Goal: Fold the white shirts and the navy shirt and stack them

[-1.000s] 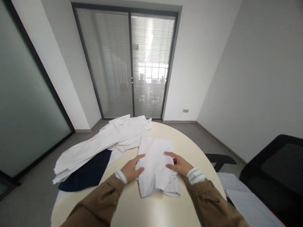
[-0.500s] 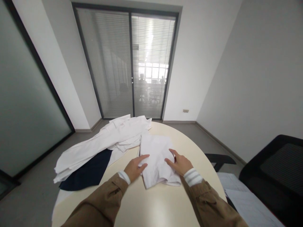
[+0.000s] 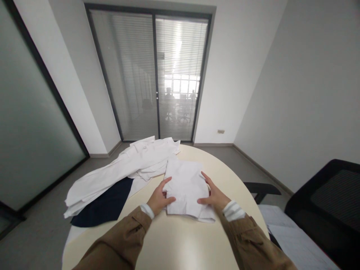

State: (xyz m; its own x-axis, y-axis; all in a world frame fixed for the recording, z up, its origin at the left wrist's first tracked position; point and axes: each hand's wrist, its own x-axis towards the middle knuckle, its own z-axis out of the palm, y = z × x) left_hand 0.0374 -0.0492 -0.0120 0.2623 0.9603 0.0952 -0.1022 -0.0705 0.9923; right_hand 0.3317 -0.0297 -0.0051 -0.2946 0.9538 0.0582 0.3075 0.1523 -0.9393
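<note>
A folded white garment (image 3: 187, 187) lies in a rough square on the table before me, its lower right layer jutting out. My left hand (image 3: 159, 197) holds its left edge, thumb on top and index finger along the side; the other fingers are mostly hidden. On the right edge, my right hand (image 3: 215, 195) grips in the same way, with the thumb on the cloth and the index finger stretched toward the far corner. Left of these, a long pile of white clothes (image 3: 120, 165) overlaps a navy blue garment (image 3: 104, 206).
The round cream table (image 3: 185, 243) has a curved edge on the right. A black mesh chair (image 3: 329, 202) stands to the right, with pale cloth (image 3: 298, 236) on its seat. Beyond the table is a glazed partition with blinds (image 3: 154, 75).
The garment's near left corner has moved up and left, and its near edge is straighter. My left hand has shifted slightly left; my right fingers are spread wider along the right edge.
</note>
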